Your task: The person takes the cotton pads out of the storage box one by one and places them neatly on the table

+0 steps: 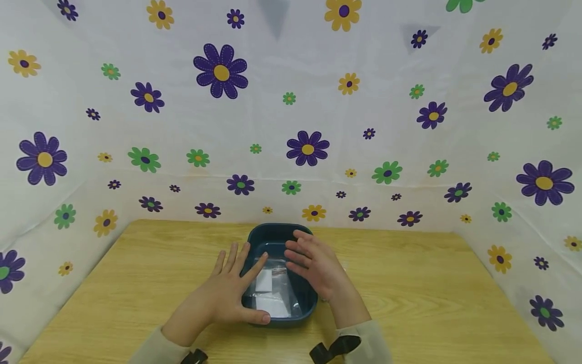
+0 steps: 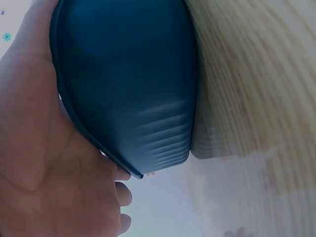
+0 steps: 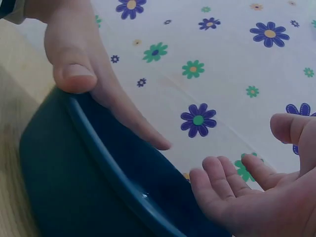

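A dark blue plastic basin [image 1: 273, 233] with rounded corners stands on the table, long side pointing away from me. Inside it lie clear plastic bags [image 1: 283, 283] with white pieces [image 1: 264, 281] in them. My left hand [image 1: 223, 296] is spread over the basin's left side, fingers fanned and straight, thumb at the near rim. In the left wrist view its palm [image 2: 54, 163] lies along the rim, beside the outer wall [image 2: 128, 84]. Over the right rim hovers my right hand [image 1: 318, 265], palm turned inward, fingers loosely extended and holding nothing.
The wood-grain table [image 1: 409, 293] extends to both sides of the basin. A white cloth [image 1: 291, 121] printed with purple, yellow and green flowers encloses its back and sides. Black straps [image 1: 341, 348] circle both wrists over light sleeves.
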Demonstrator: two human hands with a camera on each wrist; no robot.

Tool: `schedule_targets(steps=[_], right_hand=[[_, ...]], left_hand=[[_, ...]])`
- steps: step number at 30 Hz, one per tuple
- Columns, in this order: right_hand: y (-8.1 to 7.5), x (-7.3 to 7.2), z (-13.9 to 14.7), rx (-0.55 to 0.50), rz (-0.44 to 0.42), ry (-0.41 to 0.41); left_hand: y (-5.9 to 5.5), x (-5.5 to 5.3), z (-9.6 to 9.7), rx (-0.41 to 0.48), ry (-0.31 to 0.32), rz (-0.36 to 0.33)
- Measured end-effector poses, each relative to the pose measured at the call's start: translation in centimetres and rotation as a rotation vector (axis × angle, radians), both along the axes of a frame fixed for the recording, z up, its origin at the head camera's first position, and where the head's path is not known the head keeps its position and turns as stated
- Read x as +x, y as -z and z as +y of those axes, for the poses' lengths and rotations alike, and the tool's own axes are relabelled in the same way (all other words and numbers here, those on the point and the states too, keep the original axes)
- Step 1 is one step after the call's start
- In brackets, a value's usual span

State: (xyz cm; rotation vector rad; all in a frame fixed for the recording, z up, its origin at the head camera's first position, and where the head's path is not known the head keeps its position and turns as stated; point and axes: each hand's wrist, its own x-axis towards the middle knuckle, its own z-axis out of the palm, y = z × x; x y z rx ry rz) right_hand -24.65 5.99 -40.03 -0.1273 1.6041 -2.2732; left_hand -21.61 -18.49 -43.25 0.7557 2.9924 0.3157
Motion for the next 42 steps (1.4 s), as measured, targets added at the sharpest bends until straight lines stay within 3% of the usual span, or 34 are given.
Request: schedule_targets(steps=[19, 32, 42], right_hand=[[1.4, 0.7, -2.5, 0.015, -0.075, 0.042], [2.0, 1.2, -3.1, 0.086, -0.039, 0.077], [1.9, 1.2, -3.0, 0.036, -0.075, 0.046]], left_hand=[[-0.2, 0.0, 0.1, 0.015, -0.007, -0.013], [0.1, 0.0, 0.1, 0.013, -0.001, -0.017], [0.1, -0.2, 0.2, 0.012, -0.01, -0.024]])
